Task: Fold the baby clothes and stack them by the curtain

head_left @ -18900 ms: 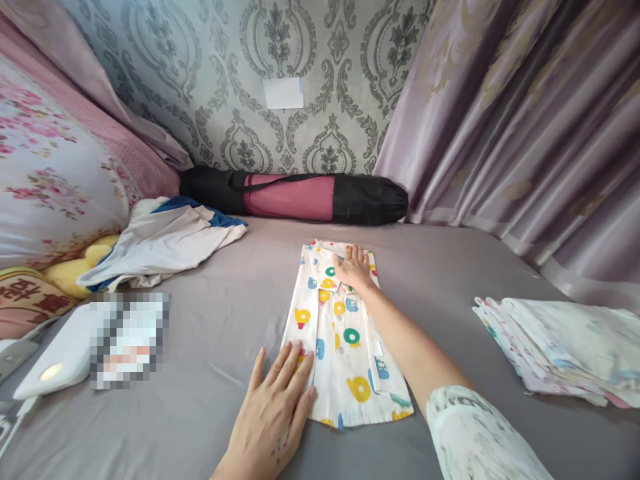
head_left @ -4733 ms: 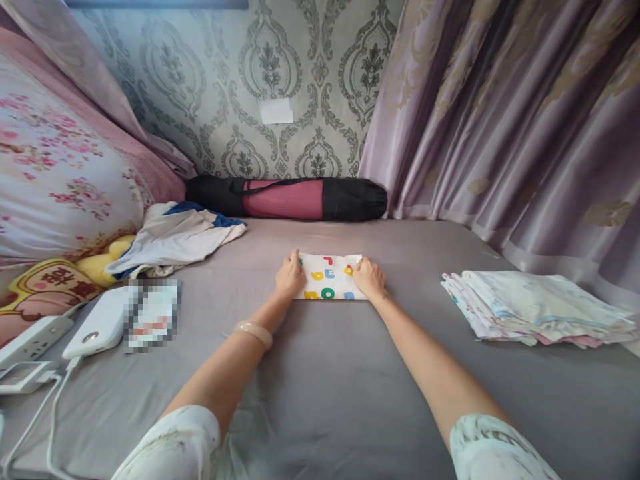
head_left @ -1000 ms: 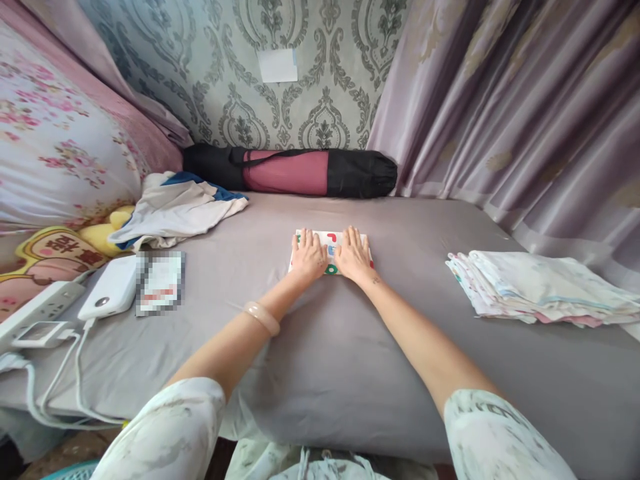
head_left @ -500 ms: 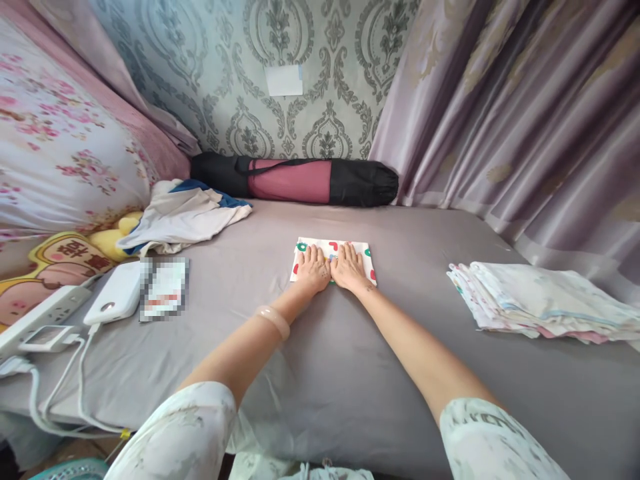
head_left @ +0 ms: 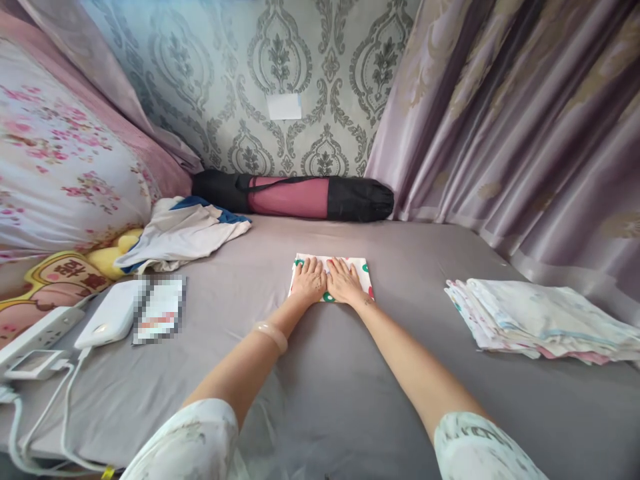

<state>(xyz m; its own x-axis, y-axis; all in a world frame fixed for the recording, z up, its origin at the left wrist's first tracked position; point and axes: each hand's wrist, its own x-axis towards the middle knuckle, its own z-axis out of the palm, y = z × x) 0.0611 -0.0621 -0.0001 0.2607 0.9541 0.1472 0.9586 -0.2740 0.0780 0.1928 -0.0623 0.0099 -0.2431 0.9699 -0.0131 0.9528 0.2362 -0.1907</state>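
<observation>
A small folded white cloth with red and green prints lies flat on the grey bed sheet. My left hand rests palm down on its left half, fingers stretched out. Beside it, my right hand presses flat on the middle of the cloth with its fingers spread. The two hands nearly touch at the thumbs and cover much of the print. A pale bangle circles my left forearm.
To the right lies a stack of folded cloths. A black and pink roll bag runs along the wall. On the left are a crumpled garment, a white power bank, a power strip with cables, and a blurred-out packet.
The camera has tilted up a little, so everything sits lower in view. Both hands stay flat on the cloth; the right hand has shifted slightly left across it.
</observation>
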